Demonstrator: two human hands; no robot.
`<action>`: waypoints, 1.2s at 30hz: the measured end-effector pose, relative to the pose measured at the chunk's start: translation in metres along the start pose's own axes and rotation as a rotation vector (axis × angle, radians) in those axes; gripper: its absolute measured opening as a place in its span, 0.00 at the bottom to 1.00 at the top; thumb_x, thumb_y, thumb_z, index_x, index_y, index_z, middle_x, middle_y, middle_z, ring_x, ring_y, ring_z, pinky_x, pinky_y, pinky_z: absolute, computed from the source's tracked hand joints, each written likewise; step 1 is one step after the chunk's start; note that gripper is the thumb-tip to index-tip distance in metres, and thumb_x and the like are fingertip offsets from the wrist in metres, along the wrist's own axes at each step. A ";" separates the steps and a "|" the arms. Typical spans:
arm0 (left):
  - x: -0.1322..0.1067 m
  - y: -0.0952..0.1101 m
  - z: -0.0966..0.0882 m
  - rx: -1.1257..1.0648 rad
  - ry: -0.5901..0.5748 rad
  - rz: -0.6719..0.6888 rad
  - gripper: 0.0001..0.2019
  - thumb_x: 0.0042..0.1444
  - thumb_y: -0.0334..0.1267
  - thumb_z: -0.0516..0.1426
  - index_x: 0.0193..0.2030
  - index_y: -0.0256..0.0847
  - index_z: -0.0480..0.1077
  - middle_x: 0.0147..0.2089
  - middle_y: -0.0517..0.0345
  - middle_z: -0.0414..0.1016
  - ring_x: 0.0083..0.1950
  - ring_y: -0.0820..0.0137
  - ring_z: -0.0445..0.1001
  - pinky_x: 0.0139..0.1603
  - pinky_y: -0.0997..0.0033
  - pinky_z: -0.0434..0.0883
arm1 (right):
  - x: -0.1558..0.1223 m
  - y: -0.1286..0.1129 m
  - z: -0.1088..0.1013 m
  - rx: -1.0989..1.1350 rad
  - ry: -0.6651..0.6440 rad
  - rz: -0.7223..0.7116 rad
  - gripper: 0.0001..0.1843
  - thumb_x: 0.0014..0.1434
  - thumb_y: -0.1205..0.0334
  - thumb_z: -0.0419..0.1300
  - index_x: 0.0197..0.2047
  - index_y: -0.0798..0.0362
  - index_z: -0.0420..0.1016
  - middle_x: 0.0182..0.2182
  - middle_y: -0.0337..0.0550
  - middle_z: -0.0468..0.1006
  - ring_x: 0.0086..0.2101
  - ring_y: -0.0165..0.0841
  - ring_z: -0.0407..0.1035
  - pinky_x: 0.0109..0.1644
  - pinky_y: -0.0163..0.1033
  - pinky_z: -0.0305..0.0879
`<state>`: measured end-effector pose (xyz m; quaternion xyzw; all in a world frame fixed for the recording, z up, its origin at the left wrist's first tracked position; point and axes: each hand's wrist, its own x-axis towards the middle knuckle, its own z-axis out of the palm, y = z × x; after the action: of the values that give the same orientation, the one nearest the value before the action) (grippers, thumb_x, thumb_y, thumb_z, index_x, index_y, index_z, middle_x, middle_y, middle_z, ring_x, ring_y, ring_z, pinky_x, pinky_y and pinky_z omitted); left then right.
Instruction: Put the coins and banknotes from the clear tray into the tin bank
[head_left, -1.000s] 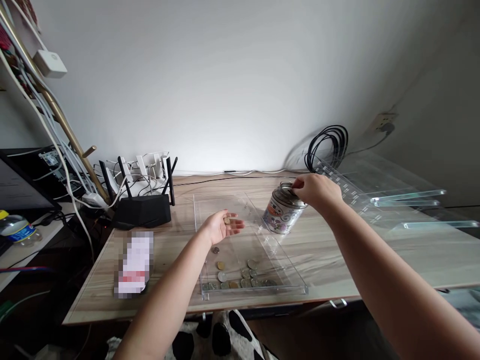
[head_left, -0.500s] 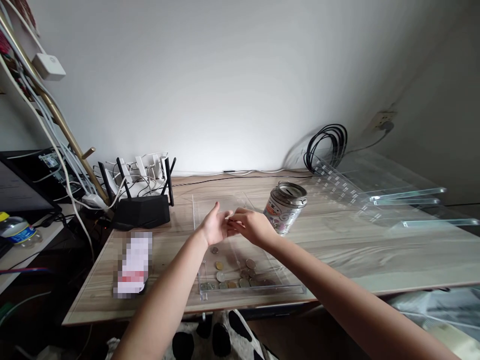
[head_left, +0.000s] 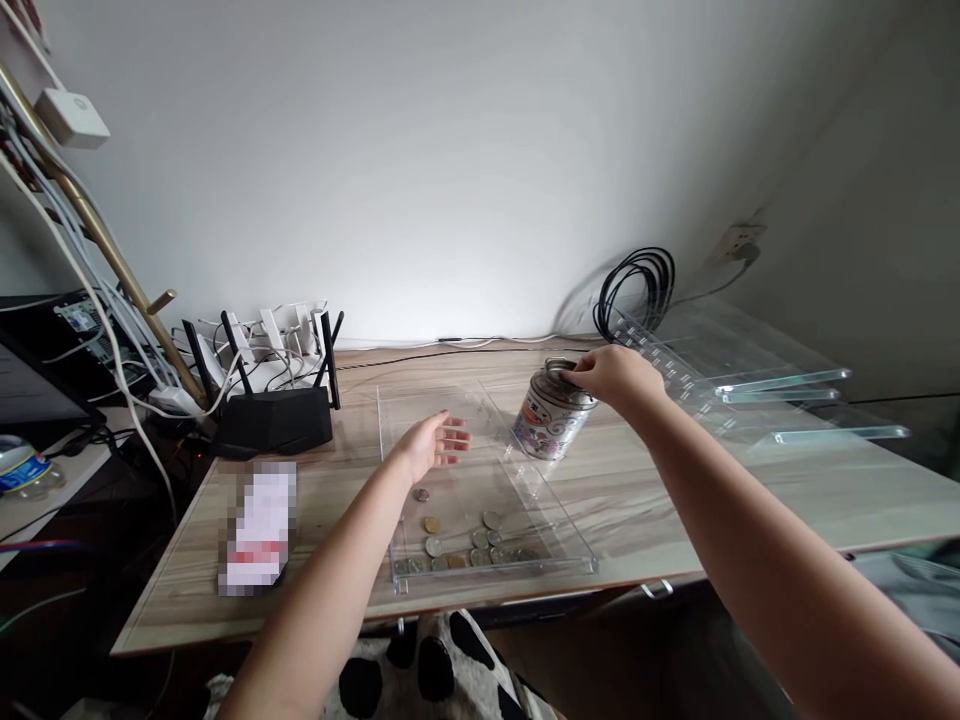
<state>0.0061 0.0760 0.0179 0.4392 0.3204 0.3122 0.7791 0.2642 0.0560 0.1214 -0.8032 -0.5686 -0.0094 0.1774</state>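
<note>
A patterned tin money box (head_left: 553, 418) with a metal lid stands on the desk. My right hand (head_left: 619, 375) is over the lid, fingertips pinched together at its top. Whatever is in the pinch, if anything, is hidden behind the fingers. My left hand (head_left: 436, 440) hovers over a clear acrylic tray (head_left: 480, 400), palm turned inward and fingers spread; nothing shows in it. Several coins lie in the tray, mostly along its near edge, with a gold-coloured coin (head_left: 431, 524) and a silver coin (head_left: 421, 495) apart from the others.
A black router (head_left: 274, 420) with upright antennas is at the back left, in front of white cabled devices. A blurred-out white object (head_left: 259, 525) lies at the front left. To the right are clear acrylic panels (head_left: 780, 385) and a coiled black cable (head_left: 637, 290) against the wall.
My right hand has left my left palm and moved right to the top of the tin. My left hand stays over the tray, its fingers now spread. The view has shifted slightly.
</note>
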 end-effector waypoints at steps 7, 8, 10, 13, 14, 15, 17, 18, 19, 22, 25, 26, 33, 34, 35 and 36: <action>0.000 -0.001 0.004 0.162 0.212 0.064 0.11 0.53 0.37 0.47 0.31 0.35 0.67 0.34 0.50 0.71 0.29 0.74 0.70 0.27 0.75 0.65 | -0.076 -0.035 0.041 0.088 -0.223 -0.522 0.12 0.51 0.55 0.51 0.32 0.52 0.71 0.29 0.45 0.72 0.28 0.34 0.65 0.28 0.37 0.57; 0.000 -0.001 0.005 0.224 0.248 0.088 0.09 0.52 0.35 0.47 0.30 0.35 0.67 0.33 0.51 0.71 0.28 0.75 0.69 0.26 0.76 0.65 | -0.088 -0.037 0.052 0.117 -0.398 -0.629 0.10 0.50 0.58 0.53 0.34 0.52 0.71 0.28 0.43 0.72 0.27 0.32 0.64 0.28 0.36 0.57; 0.000 -0.003 0.006 0.325 0.286 0.126 0.07 0.50 0.34 0.49 0.30 0.36 0.66 0.32 0.53 0.71 0.27 0.76 0.68 0.24 0.78 0.63 | -0.107 -0.037 0.073 0.161 -0.612 -0.757 0.11 0.47 0.62 0.55 0.36 0.52 0.70 0.28 0.41 0.72 0.26 0.30 0.64 0.29 0.34 0.57; 0.001 -0.005 0.006 0.380 0.261 0.136 0.06 0.49 0.34 0.49 0.30 0.36 0.67 0.32 0.53 0.70 0.27 0.76 0.68 0.23 0.79 0.63 | -0.118 -0.031 0.091 0.206 -0.653 -0.784 0.10 0.45 0.67 0.55 0.35 0.53 0.68 0.28 0.41 0.71 0.27 0.28 0.63 0.29 0.32 0.57; 0.002 -0.006 0.006 0.384 0.250 0.135 0.07 0.49 0.34 0.49 0.30 0.36 0.66 0.33 0.53 0.70 0.27 0.76 0.68 0.23 0.80 0.63 | -0.118 -0.028 0.093 0.221 -0.660 -0.777 0.10 0.44 0.68 0.55 0.34 0.54 0.68 0.28 0.41 0.70 0.27 0.28 0.62 0.29 0.32 0.57; 0.003 -0.007 0.005 0.387 0.242 0.133 0.07 0.49 0.34 0.49 0.30 0.36 0.66 0.33 0.53 0.70 0.28 0.77 0.68 0.23 0.80 0.62 | -0.117 -0.026 0.094 0.233 -0.667 -0.764 0.09 0.43 0.68 0.56 0.32 0.55 0.68 0.27 0.41 0.70 0.27 0.28 0.62 0.29 0.32 0.56; 0.004 -0.008 0.005 0.396 0.237 0.127 0.07 0.49 0.34 0.49 0.31 0.36 0.66 0.33 0.52 0.70 0.28 0.77 0.68 0.22 0.81 0.62 | -0.115 -0.024 0.095 0.249 -0.676 -0.718 0.06 0.43 0.68 0.56 0.28 0.56 0.67 0.25 0.40 0.69 0.26 0.28 0.61 0.29 0.32 0.56; 0.004 -0.008 0.004 0.400 0.236 0.123 0.07 0.49 0.34 0.49 0.31 0.36 0.66 0.33 0.52 0.70 0.27 0.77 0.68 0.22 0.81 0.62 | -0.114 -0.024 0.094 0.254 -0.692 -0.696 0.04 0.42 0.68 0.56 0.27 0.56 0.67 0.24 0.40 0.69 0.25 0.27 0.61 0.28 0.32 0.56; 0.004 -0.009 0.004 0.406 0.234 0.118 0.07 0.49 0.35 0.50 0.31 0.36 0.66 0.33 0.53 0.70 0.27 0.77 0.68 0.22 0.81 0.62 | -0.114 -0.025 0.094 0.261 -0.720 -0.680 0.04 0.42 0.68 0.56 0.27 0.56 0.67 0.23 0.39 0.68 0.25 0.27 0.61 0.27 0.31 0.55; 0.004 -0.009 0.004 0.416 0.224 0.110 0.07 0.49 0.35 0.50 0.31 0.36 0.67 0.33 0.53 0.70 0.28 0.77 0.68 0.22 0.81 0.62 | -0.116 -0.029 0.090 0.300 -0.827 -0.687 0.12 0.41 0.69 0.56 0.34 0.55 0.69 0.22 0.36 0.68 0.24 0.26 0.61 0.26 0.30 0.55; 0.004 -0.009 0.002 0.414 0.223 0.106 0.07 0.49 0.35 0.50 0.31 0.36 0.67 0.34 0.52 0.70 0.29 0.76 0.68 0.23 0.81 0.62 | -0.119 -0.034 0.088 0.303 -0.875 -0.744 0.15 0.40 0.71 0.56 0.35 0.53 0.70 0.23 0.35 0.68 0.24 0.26 0.60 0.26 0.30 0.54; 0.005 -0.010 0.002 0.412 0.223 0.105 0.07 0.49 0.35 0.50 0.31 0.36 0.67 0.35 0.52 0.70 0.29 0.76 0.68 0.23 0.81 0.63 | -0.120 -0.035 0.088 0.290 -0.872 -0.752 0.13 0.40 0.71 0.56 0.34 0.54 0.70 0.23 0.36 0.68 0.24 0.26 0.60 0.26 0.30 0.53; 0.005 -0.010 0.003 0.406 0.216 0.095 0.06 0.49 0.36 0.52 0.31 0.36 0.67 0.35 0.51 0.70 0.29 0.76 0.67 0.24 0.81 0.63 | -0.119 -0.033 0.089 0.307 -0.890 -0.713 0.08 0.41 0.67 0.57 0.29 0.56 0.70 0.22 0.37 0.67 0.24 0.26 0.60 0.26 0.30 0.54; 0.005 -0.010 0.003 0.414 0.218 0.093 0.06 0.49 0.36 0.52 0.31 0.36 0.67 0.35 0.52 0.70 0.30 0.76 0.67 0.24 0.81 0.63 | -0.120 -0.032 0.088 0.330 -0.930 -0.709 0.11 0.41 0.68 0.57 0.32 0.56 0.71 0.22 0.36 0.67 0.24 0.26 0.60 0.25 0.30 0.54; 0.005 -0.010 0.003 0.421 0.220 0.092 0.06 0.49 0.36 0.52 0.31 0.37 0.67 0.35 0.52 0.70 0.30 0.76 0.68 0.24 0.80 0.63 | -0.120 -0.032 0.088 0.355 -0.968 -0.718 0.14 0.40 0.69 0.56 0.34 0.55 0.71 0.22 0.35 0.67 0.24 0.25 0.60 0.25 0.30 0.54; 0.005 -0.010 0.003 0.427 0.221 0.090 0.06 0.49 0.36 0.52 0.31 0.37 0.67 0.36 0.52 0.70 0.30 0.76 0.68 0.25 0.80 0.63 | -0.121 -0.032 0.087 0.378 -1.001 -0.736 0.16 0.40 0.70 0.56 0.36 0.55 0.71 0.23 0.35 0.67 0.24 0.25 0.60 0.25 0.29 0.54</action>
<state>0.0132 0.0738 0.0088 0.5708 0.4426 0.3180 0.6141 0.1760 -0.0189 0.0225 -0.4178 -0.8126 0.4061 0.0143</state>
